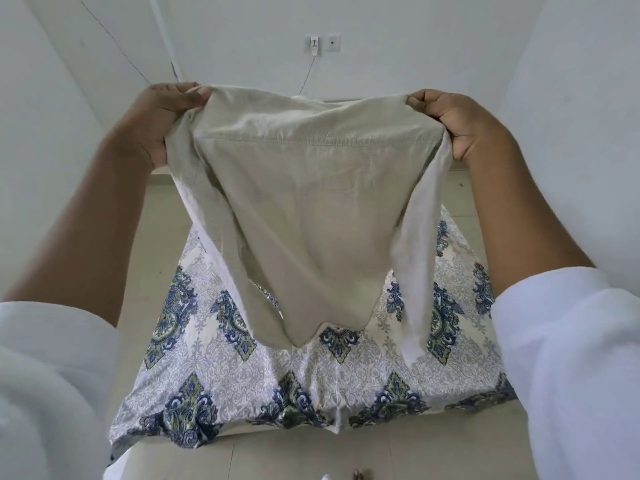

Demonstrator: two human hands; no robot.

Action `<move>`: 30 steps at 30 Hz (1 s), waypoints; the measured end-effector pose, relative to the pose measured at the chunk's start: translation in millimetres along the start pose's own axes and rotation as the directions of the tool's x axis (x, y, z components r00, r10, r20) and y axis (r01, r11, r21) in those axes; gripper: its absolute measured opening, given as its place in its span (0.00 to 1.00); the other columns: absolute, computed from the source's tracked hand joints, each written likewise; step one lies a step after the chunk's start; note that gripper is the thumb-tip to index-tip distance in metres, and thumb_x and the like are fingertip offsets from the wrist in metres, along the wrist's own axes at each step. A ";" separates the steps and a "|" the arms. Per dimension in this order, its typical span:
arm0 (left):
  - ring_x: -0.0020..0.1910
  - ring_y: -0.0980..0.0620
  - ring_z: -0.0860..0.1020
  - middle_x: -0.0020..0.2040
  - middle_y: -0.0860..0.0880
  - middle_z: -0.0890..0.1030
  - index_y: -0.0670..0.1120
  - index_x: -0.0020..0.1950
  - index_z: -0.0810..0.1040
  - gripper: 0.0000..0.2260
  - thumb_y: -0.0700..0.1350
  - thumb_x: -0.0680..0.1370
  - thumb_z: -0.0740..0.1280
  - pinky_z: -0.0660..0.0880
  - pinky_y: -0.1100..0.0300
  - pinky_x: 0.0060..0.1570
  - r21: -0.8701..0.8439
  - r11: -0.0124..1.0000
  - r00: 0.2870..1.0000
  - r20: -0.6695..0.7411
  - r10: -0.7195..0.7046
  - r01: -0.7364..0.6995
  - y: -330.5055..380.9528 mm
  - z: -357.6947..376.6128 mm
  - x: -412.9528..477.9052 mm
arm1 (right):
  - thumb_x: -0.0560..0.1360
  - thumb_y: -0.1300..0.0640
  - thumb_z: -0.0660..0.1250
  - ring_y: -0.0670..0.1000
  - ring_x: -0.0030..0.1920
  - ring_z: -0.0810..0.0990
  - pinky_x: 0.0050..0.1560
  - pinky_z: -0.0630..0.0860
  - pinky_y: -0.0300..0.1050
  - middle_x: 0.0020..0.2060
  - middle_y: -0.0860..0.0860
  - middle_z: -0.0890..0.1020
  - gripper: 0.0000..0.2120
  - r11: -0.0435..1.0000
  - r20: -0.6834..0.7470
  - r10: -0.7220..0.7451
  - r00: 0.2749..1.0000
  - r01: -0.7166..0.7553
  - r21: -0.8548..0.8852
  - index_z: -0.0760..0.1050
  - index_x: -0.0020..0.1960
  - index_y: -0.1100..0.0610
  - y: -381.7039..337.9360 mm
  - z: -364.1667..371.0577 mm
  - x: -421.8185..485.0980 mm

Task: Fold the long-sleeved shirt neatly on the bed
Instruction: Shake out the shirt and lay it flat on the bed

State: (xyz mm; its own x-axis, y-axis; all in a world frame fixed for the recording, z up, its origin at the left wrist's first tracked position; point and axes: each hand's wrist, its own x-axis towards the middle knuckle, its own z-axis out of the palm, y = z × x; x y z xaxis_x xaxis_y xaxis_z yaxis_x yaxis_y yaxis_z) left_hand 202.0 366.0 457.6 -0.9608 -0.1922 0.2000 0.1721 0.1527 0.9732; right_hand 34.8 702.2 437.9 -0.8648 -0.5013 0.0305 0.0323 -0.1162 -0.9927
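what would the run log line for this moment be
beige long-sleeved shirt: held up, unfolded, sleeves dangling | left hand: grips one top corner | right hand: grips other top corner | patterned bedsheet: below shirt

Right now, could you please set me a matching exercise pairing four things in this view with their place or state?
1 shirt
2 bed
3 socket
4 floor

a on the far wall
b tiled
c held up by left hand and right hand
d blue patterned cover

Pairs: 1-c, 2-d, 3-a, 4-b
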 end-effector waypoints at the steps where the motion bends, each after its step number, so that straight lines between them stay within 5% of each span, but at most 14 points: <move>1: 0.34 0.57 0.79 0.34 0.54 0.82 0.44 0.46 0.78 0.08 0.43 0.79 0.60 0.77 0.65 0.39 -0.019 1.000 0.999 0.031 0.020 -0.020 1.9 -2.4 -1.8 | 0.76 0.63 0.63 0.44 0.31 0.80 0.35 0.78 0.36 0.29 0.48 0.81 0.12 0.999 0.028 0.007 1.000 -0.009 0.044 0.78 0.36 0.56 0.0 0.6 -3.6; 5: 0.34 0.58 0.78 0.33 0.55 0.81 0.49 0.38 0.81 0.15 0.42 0.79 0.58 0.76 0.64 0.40 -0.073 0.995 0.991 0.112 0.074 -0.066 8.6 -5.8 -3.8 | 0.76 0.64 0.62 0.43 0.31 0.81 0.34 0.78 0.36 0.30 0.48 0.82 0.15 0.995 0.077 0.023 0.997 -0.030 0.091 0.80 0.34 0.55 5.1 5.8 -11.1; 10: 0.34 0.56 0.78 0.34 0.53 0.80 0.45 0.42 0.77 0.06 0.43 0.77 0.63 0.76 0.63 0.40 -0.070 0.998 0.999 0.036 0.005 -0.002 -6.7 -12.3 23.4 | 0.77 0.65 0.60 0.42 0.29 0.81 0.33 0.78 0.35 0.28 0.47 0.83 0.23 0.995 0.031 0.071 0.997 -0.073 0.072 0.82 0.27 0.54 14.6 0.5 3.1; 14: 0.26 0.58 0.77 0.28 0.54 0.80 0.44 0.39 0.77 0.06 0.42 0.76 0.66 0.77 0.65 0.30 0.149 0.982 0.993 -0.050 -0.107 0.113 -51.2 -8.6 57.8 | 0.77 0.65 0.62 0.43 0.29 0.80 0.30 0.77 0.35 0.24 0.46 0.81 0.15 0.984 -0.079 0.168 0.983 -0.172 -0.045 0.79 0.33 0.56 40.9 -12.7 47.4; 19: 0.18 0.62 0.65 0.21 0.56 0.71 0.38 0.42 0.78 0.08 0.44 0.75 0.69 0.63 0.69 0.21 0.426 0.868 0.964 -0.186 -0.192 0.255 -137.2 -8.6 117.4 | 0.74 0.66 0.66 0.45 0.29 0.77 0.31 0.78 0.36 0.26 0.47 0.80 0.08 0.952 -0.158 0.233 0.959 -0.258 -0.163 0.76 0.38 0.58 104.1 -37.9 134.7; 24: 0.16 0.59 0.61 0.17 0.56 0.63 0.40 0.31 0.69 0.16 0.43 0.74 0.71 0.54 0.69 0.18 0.548 0.747 0.926 -0.261 -0.274 0.376 -214.1 -10.6 165.2 | 0.75 0.63 0.67 0.43 0.28 0.77 0.29 0.75 0.35 0.26 0.46 0.79 0.09 0.896 -0.149 0.302 0.942 -0.334 -0.294 0.76 0.36 0.56 164.0 -55.2 211.0; 30: 0.30 0.50 0.66 0.29 0.44 0.68 0.36 0.37 0.75 0.11 0.42 0.74 0.70 0.62 0.59 0.31 0.750 0.476 0.848 -0.211 -0.486 0.459 -282.5 -38.5 188.1 | 0.75 0.62 0.67 0.43 0.28 0.75 0.32 0.74 0.37 0.29 0.47 0.78 0.09 0.842 -0.122 0.365 0.923 -0.383 -0.379 0.76 0.36 0.55 224.0 -61.5 260.6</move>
State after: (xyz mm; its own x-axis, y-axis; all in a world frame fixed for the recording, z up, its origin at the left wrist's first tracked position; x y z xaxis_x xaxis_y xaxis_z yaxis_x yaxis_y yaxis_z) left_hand -19.0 249.4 224.7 -0.8525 -0.4416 -0.2798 -0.5227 0.7115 0.4697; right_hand -214.1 598.3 216.3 -0.8472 -0.4008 -0.3487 0.1688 0.4194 -0.8920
